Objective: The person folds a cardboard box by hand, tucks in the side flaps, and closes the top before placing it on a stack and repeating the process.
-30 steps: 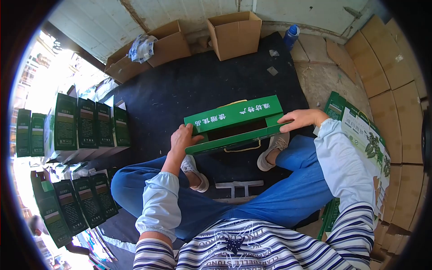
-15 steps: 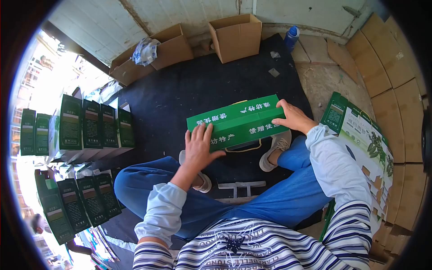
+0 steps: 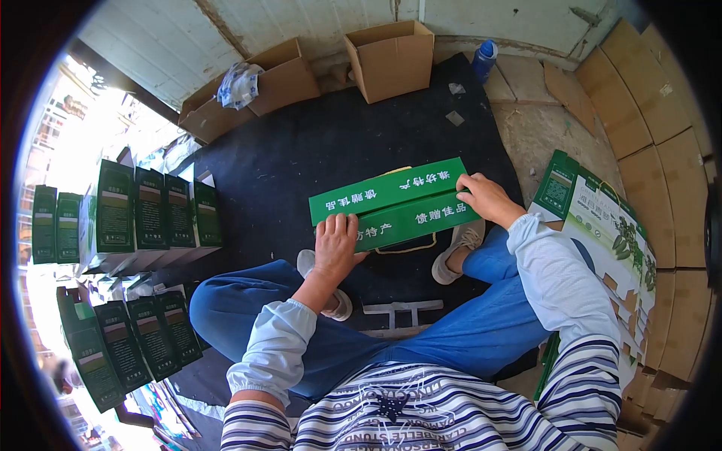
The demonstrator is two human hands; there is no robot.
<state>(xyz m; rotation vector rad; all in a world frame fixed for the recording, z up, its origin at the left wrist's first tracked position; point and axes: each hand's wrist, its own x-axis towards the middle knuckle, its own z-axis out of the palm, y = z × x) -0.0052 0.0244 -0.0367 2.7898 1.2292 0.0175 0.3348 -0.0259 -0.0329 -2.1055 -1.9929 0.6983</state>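
A green gift box with white Chinese lettering stands between my feet, its two top panels parted by a narrow dark gap. My left hand grips the near panel at its left end, the fingers curled over its edge and the thumb at the front. At the right end, my right hand has its fingertips hooked over the edge of the same panel. A yellow cord handle shows below the box's near side, and part of another shows behind it. The inside of the box is hidden.
Rows of upright green boxes stand to my left, with more nearer me. Flat printed box sheets are stacked at my right. Open cartons, a blue bottle and stacked cardboard line the far and right sides.
My left fingers have curled from lying flat on the box to gripping the near panel's edge. My right fingers have closed in on its end. A gap now shows between the panels.
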